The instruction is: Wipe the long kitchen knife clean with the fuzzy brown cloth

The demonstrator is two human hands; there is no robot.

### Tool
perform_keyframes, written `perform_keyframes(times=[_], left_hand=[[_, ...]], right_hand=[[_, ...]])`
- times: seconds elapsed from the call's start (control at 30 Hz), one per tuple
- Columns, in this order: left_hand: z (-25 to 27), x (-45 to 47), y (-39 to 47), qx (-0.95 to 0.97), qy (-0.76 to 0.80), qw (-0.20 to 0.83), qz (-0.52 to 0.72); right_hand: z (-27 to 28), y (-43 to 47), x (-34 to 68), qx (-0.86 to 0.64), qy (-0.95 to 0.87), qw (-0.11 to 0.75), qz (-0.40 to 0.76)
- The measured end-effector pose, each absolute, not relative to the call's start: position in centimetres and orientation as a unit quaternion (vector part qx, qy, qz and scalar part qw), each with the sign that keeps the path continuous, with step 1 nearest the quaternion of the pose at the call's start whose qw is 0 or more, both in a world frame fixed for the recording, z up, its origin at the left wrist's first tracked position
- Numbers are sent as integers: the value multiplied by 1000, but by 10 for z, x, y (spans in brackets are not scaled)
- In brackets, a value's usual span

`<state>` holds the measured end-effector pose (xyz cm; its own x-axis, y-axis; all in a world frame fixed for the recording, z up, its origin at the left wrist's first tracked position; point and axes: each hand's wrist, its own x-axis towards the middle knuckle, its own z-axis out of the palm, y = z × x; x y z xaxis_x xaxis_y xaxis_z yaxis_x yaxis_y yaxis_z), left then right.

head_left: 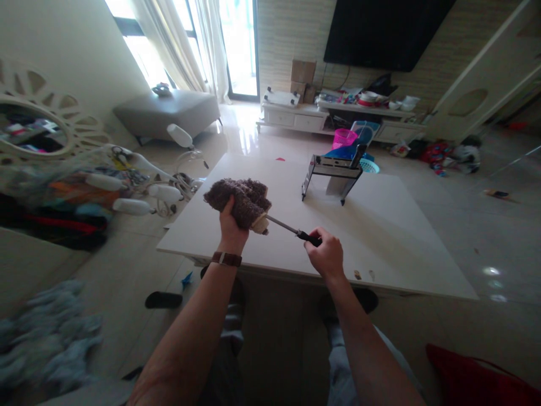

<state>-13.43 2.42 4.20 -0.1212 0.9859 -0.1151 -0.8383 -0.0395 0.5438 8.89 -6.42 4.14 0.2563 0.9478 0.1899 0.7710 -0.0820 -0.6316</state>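
Note:
My left hand (232, 228) is wrapped round a brown fluffy piece, like a plush toy (236, 200), held above the white table (393, 231). A cream part with a small dark tip shows at its right end. My right hand (327, 252) is closed on the black handle of a screwdriver-like tool (284, 224). Its thin metal shaft points left and reaches the plush's cream end. Whether the tip goes inside or only touches there, I cannot tell. A brown strap sits on my left wrist.
A metal stand with a black handle (333, 166) rises from the table's far side. Two small bits (357, 274) lie near its front edge. A lamp with white shades (164, 193) stands left. Pale fluffy material (51, 332) covers the floor at lower left; a red cushion-like thing (473, 375) lies lower right.

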Motion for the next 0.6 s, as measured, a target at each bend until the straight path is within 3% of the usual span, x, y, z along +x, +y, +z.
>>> perform_keyframes(times=[0.33, 0.6], left_hand=[[41, -127, 22, 156, 261, 660, 687], [37, -117, 22, 149, 278, 648, 693]], right_hand=[[37, -67, 86, -716, -600, 326, 144], [34, -67, 81, -697, -594, 340, 213]])
